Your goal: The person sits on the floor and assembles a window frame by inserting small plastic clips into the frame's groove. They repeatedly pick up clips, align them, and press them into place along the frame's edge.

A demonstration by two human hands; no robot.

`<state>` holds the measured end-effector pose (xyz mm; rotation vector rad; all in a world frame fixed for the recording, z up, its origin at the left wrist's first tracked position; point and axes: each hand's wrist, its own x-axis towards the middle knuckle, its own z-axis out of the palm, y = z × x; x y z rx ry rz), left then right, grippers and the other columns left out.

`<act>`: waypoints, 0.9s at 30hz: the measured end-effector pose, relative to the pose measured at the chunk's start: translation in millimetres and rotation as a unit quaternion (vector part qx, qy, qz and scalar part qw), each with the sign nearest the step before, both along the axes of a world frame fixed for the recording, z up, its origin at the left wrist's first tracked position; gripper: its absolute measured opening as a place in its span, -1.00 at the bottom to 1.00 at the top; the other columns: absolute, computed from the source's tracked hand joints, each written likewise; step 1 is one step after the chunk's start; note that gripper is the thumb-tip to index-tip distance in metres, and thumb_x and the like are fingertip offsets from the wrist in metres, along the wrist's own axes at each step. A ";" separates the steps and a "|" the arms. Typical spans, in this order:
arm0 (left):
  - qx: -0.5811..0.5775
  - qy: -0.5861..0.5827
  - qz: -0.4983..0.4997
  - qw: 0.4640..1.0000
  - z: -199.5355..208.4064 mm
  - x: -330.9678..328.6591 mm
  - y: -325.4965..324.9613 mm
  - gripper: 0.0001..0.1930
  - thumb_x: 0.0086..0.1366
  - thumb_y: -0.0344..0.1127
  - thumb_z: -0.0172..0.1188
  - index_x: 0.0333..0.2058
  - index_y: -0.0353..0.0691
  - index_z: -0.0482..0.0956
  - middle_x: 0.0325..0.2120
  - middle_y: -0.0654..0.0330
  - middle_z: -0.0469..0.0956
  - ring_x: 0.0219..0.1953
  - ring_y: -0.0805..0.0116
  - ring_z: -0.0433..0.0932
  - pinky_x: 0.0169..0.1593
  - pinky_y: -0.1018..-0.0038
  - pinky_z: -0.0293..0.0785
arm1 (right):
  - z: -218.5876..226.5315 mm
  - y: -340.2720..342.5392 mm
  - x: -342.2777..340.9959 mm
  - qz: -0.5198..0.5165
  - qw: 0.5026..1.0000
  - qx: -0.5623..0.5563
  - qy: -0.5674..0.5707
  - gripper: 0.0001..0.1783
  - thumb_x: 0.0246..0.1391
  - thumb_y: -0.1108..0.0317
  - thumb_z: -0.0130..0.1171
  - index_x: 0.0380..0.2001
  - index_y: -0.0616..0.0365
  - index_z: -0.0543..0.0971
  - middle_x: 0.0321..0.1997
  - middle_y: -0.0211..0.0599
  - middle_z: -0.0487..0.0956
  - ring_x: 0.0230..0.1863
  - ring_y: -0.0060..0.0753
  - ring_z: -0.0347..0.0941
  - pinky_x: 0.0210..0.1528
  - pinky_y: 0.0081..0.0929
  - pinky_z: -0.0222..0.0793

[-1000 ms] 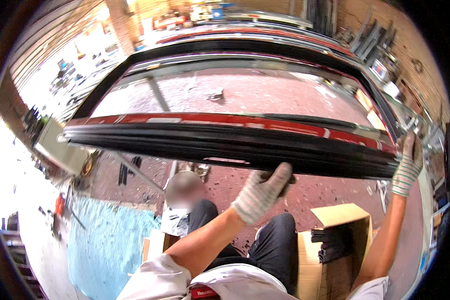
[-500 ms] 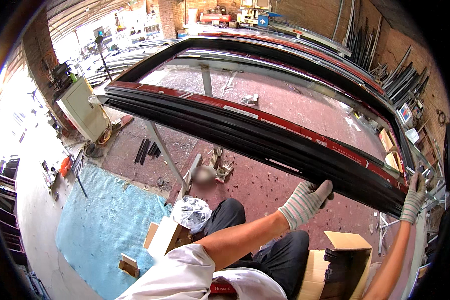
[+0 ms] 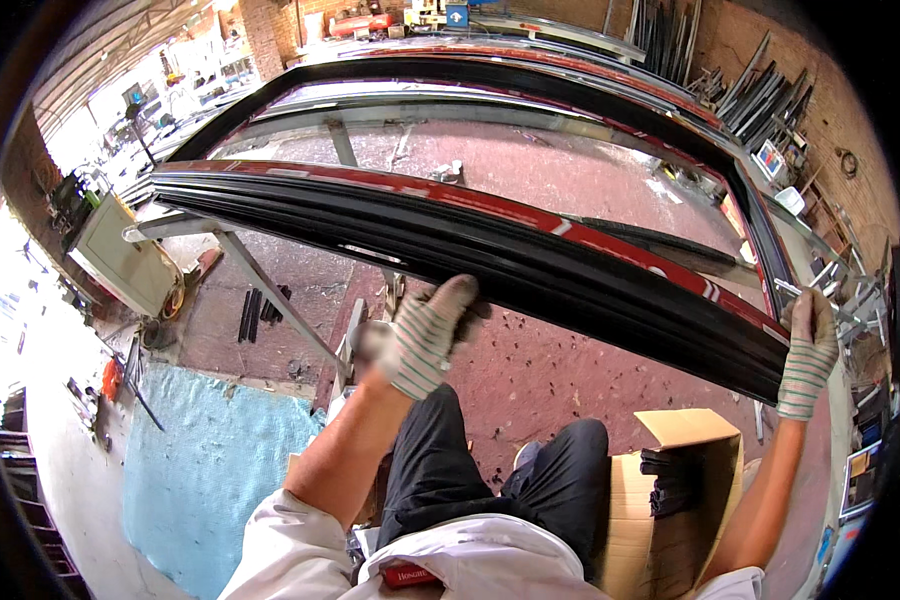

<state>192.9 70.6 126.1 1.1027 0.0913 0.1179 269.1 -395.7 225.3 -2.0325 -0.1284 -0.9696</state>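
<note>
Head view: the black frame (image 3: pixel 490 250) lies over the metal stand (image 3: pixel 275 295) before the person. The right hand (image 3: pixel 808 355) grasps its near right corner; the left hand (image 3: pixel 425 342) curls at its near edge, grip indiscernible. Steady handling presumably calls for keeping both ends level.

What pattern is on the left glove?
Left glove: green stripes on white, clearest in head view.

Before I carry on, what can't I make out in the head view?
All in the head view:
Left hand: some fingers, hidden behind the hand itself; grip unclear.
Right hand: its palm, turned away from the camera.
Black frame: its underside, hidden by its own upper surfaces.
Cardboard box: its base, cut off by the lower edge.
</note>
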 end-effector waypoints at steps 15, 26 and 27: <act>-0.059 -0.029 0.008 0.998 -29.7 12.3 76.5 -0.69 0.43 -0.12 0.10 0.01 -0.14 0.54 -0.72 0.42 0.16 -0.79 0.61 0.11 -0.80 0.67 0.01 | 9.6 52.5 -78.9 0.083 0.980 0.163 -0.083 -0.76 0.25 0.27 0.22 -0.16 0.23 0.60 -0.44 -0.38 0.60 -0.43 -0.60 0.50 -0.32 -0.59 0.48; -0.106 -0.144 -0.242 0.954 -70.5 23.5 129.2 -0.60 0.50 -0.10 -0.06 0.12 -0.29 0.36 -0.62 0.22 0.33 -0.69 0.41 0.37 -0.78 0.53 0.29 | -35.5 -28.5 -130.8 0.004 0.918 0.372 -0.136 -0.75 0.22 0.22 0.26 -0.21 0.20 0.59 -0.46 -0.36 0.58 -0.49 -0.52 0.48 -0.42 -0.52 0.43; -0.109 -0.118 -0.265 0.951 -68.3 26.4 127.6 -0.56 0.51 -0.06 -0.09 0.11 -0.32 0.34 -0.63 0.21 0.35 -0.68 0.36 0.40 -0.77 0.49 0.33 | -42.9 -38.6 -135.1 -0.007 0.912 0.389 -0.131 -0.75 0.22 0.22 0.27 -0.22 0.20 0.59 -0.45 -0.36 0.57 -0.49 -0.52 0.48 -0.42 -0.52 0.42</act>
